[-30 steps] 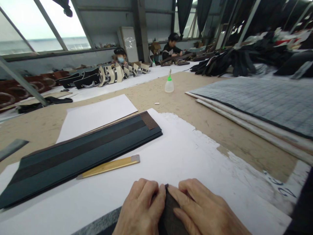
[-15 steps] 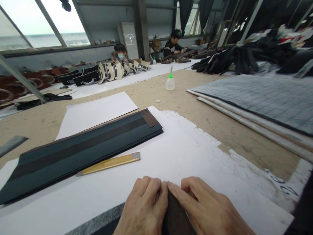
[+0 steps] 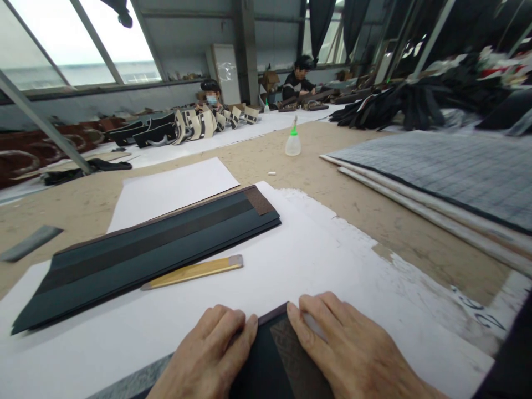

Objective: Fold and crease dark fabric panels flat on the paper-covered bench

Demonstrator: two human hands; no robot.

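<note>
A dark blue-black panel with a brown patterned strip lies at the near edge of the view. My left hand grips its far edge, thumb and fingers closed at the narrow brown border. At the panel's far right corner, my right hand pinches the edge, thumb beside the brown strip. The panel's near part is out of view. A grey strip shows left of my left hand. Beyond it, a flat yellow tool with grey ends rests beside a stack of similar dark panels.
White paper covers the worktop beneath my hands. Farther off stands a green-capped squeeze bottle. Thick grey sheets are stacked at the right. A grey flat piece lies at left. Two people sit at the far tables.
My hands have moved apart along the far edge, the left one shifting left. More of the panel's dark face and patterned strip shows between them. The view has shifted slightly.
</note>
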